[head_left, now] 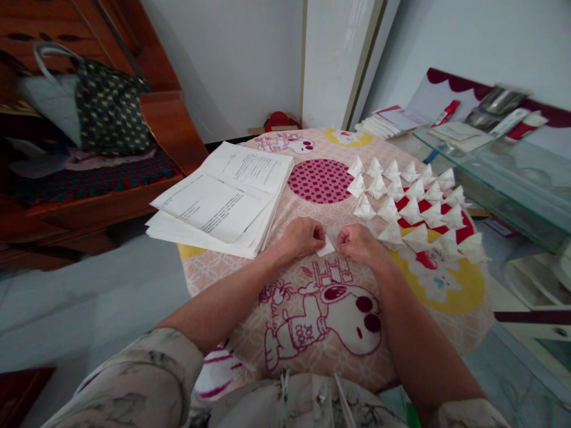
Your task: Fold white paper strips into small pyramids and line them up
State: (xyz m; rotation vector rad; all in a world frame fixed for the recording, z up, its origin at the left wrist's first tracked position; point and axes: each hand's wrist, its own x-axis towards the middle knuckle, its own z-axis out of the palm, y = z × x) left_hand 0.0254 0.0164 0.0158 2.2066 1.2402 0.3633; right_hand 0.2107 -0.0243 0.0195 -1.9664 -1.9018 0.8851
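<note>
Over the middle of the cloth-covered round table, a small folded piece of white paper [326,246] lies between my two hands. My left hand [304,236] is closed, thumb and fingers pinching the paper's left side. On the other side, my right hand [358,242] is closed too, its fingertips close to the paper's right edge; whether they grip it I cannot tell. Several folded white paper pieces [416,189] with pointed tips stand in rows to the right of my hands. Left of them lies a stack of printed sheets [223,199].
The patterned tablecloth [241,315] covers the table. To the right stands a glass shelf [504,184] with a metal pot [502,101], a red marker [447,112] and papers [390,120]. A wooden bench [167,128] holding a dark patterned bag [111,107] is at the left.
</note>
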